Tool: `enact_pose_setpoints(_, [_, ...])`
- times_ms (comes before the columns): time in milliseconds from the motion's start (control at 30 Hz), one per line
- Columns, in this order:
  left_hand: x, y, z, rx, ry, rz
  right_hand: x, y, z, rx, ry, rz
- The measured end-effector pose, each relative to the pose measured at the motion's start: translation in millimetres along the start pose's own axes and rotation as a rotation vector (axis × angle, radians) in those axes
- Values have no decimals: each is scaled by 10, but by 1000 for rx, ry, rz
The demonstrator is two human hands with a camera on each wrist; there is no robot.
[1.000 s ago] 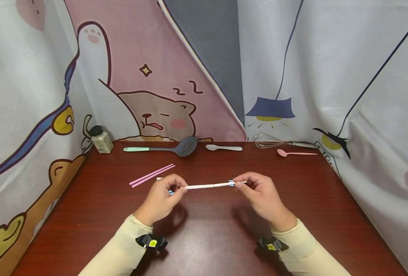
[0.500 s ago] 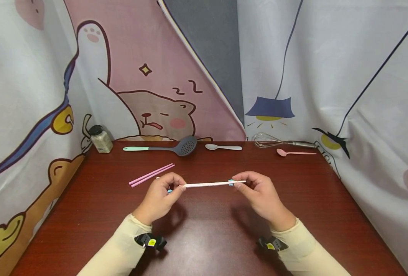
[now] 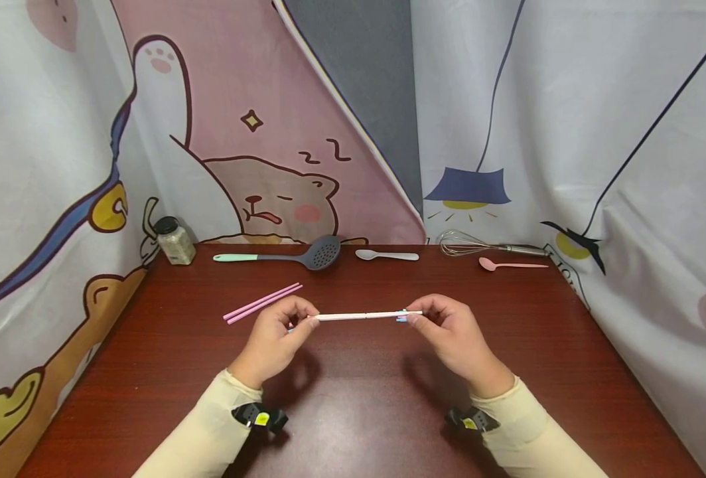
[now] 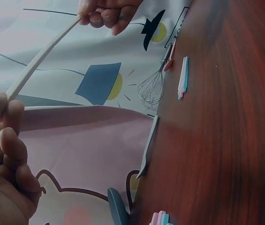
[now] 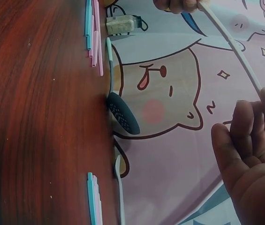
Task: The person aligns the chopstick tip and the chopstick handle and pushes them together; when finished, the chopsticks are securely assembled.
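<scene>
A thin white stick (image 3: pixel 353 317) is stretched nearly level between both hands above the table, with a fine joint line near its middle. My left hand (image 3: pixel 275 342) pinches its left end between thumb and index finger. The other end is pinched by my right hand (image 3: pixel 457 338), a short tip sticking out past the fingers. In the left wrist view the stick (image 4: pixel 41 56) slants up to the right hand (image 4: pixel 109 13). Blue and pink sticks (image 4: pixel 183 78) lie on the table beyond, mostly hidden behind the hands in the head view.
Pink sticks (image 3: pixel 262 304) lie at the left. Along the back edge are a seasoning jar (image 3: pixel 176 242), a slotted ladle (image 3: pixel 320 253), a grey spoon (image 3: pixel 389 255), a whisk (image 3: pixel 466 244) and a pink spoon (image 3: pixel 511 265). Printed cloth surrounds the table (image 3: pixel 353 425).
Both hands have risen slightly in the head view, the left one more, and the white stick has become more level. The grips are unchanged.
</scene>
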State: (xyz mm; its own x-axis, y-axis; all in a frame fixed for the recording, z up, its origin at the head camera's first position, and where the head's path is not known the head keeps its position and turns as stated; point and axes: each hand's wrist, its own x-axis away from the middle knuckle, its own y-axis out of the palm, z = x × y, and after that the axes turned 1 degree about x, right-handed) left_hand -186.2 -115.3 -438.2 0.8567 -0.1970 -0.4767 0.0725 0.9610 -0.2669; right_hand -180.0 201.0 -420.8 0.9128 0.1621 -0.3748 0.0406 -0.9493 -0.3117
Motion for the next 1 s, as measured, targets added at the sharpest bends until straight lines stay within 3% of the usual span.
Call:
enact_pose_setpoints(333, [-20, -25, -33, 43, -55, 17, -13, -25, 15, 9, 23, -8])
enact_pose_setpoints(1000, [11, 42, -33, 62, 28, 76, 34, 62, -40, -18, -15, 58])
